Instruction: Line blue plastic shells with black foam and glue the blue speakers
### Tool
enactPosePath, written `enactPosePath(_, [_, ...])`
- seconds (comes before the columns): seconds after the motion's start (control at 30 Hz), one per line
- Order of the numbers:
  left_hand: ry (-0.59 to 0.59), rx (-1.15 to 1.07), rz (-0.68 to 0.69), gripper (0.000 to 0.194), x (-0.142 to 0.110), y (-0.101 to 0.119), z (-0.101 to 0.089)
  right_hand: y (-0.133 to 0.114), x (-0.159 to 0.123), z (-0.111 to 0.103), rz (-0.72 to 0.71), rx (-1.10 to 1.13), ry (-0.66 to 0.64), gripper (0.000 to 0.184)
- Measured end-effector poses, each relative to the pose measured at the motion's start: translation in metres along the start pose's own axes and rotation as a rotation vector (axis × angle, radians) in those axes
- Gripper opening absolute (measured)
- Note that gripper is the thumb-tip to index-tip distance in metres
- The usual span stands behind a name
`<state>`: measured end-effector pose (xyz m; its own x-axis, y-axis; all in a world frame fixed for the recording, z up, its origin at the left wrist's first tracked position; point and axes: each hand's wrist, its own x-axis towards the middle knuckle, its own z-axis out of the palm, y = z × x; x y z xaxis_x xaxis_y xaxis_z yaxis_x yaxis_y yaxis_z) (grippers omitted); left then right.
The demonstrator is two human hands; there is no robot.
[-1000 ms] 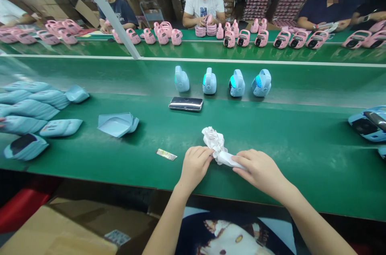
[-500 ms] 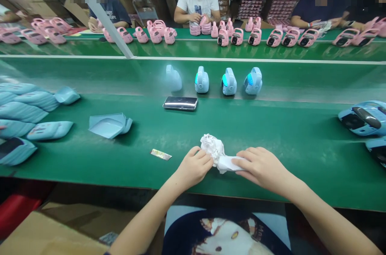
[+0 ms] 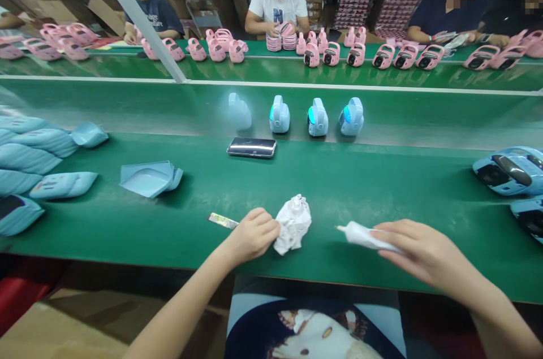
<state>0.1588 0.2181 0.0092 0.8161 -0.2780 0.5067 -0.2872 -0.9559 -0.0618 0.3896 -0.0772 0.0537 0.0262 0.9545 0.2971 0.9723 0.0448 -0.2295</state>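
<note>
My left hand [image 3: 253, 234] is closed on the edge of a crumpled white tissue [image 3: 292, 223] that rests on the green table [image 3: 339, 189]. My right hand [image 3: 418, 251] grips a small white tube [image 3: 360, 234] with its nozzle pointing left, clear of the tissue. A small foil wrapper [image 3: 223, 221] lies just left of my left hand.
A dark phone [image 3: 251, 147] lies ahead, with several blue toy units [image 3: 316, 117] standing behind it. Blue shells [image 3: 34, 155] pile at the left, a folded blue piece [image 3: 148, 178] nearby, blue car-shaped parts [image 3: 507, 169] at the right. People handle pink units [image 3: 331, 53] across the far belt.
My hands have separated: the right hand drew the tube out to the right, away from the tissue, while the left hand kept the tissue and shifted slightly left.
</note>
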Motion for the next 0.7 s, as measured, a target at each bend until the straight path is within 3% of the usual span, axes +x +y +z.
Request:
enactPosePath(0.1, [0.022,0.025,-0.09,0.025,-0.002,-0.005,0.013,-0.003,-0.004,-0.016,0.091,0.1,0.082,0.025])
enactPosePath(0.27, [-0.024,-0.034,-0.209,0.022,0.007,0.01,0.034,-0.032,0.014,-0.019,0.047,0.385,0.1,0.027])
enactPosePath(0.4, [-0.096,-0.057,-0.443,0.031,-0.007,0.018,0.017,-0.037,0.019,-0.015,0.059,0.516,0.114,0.029])
enactPosePath(0.47, [-0.042,-0.106,-0.584,0.032,-0.014,0.026,0.002,-0.037,0.019,-0.012,0.073,0.578,0.109,0.028])
enactPosePath(0.57, [0.08,-0.502,-0.822,0.037,-0.008,0.056,-0.016,-0.045,0.025,0.002,0.129,0.676,0.121,0.025])
enactPosePath(0.7, [0.158,-1.415,-1.014,0.083,0.022,0.105,-0.013,-0.076,0.037,0.035,0.322,0.7,0.242,0.032])
